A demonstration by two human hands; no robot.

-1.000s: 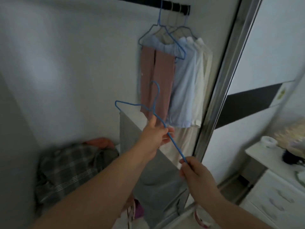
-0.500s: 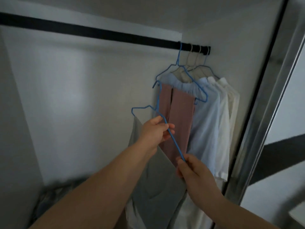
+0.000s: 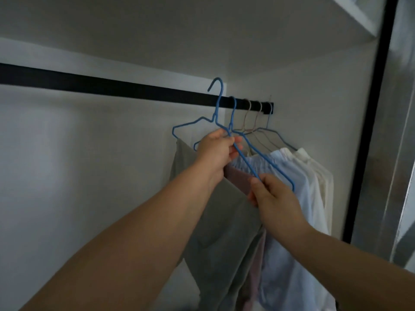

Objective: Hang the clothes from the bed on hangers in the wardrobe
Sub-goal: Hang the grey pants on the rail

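Fingers (image 3: 233,145) of both hands pinch blue hanger (image 3: 216,113) carrying grey trousers (image 3: 224,221).

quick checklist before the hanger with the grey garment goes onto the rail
1. Both hands hold the blue hanger: left hand near its neck, right hand at its lower end: ok.
2. Hook above the black rail: ok.
3. Hook seated on rail: not ok, not yet.
4. Grey garment draped over the hanger: ok.
5. Free rail left of the hung clothes: ok.
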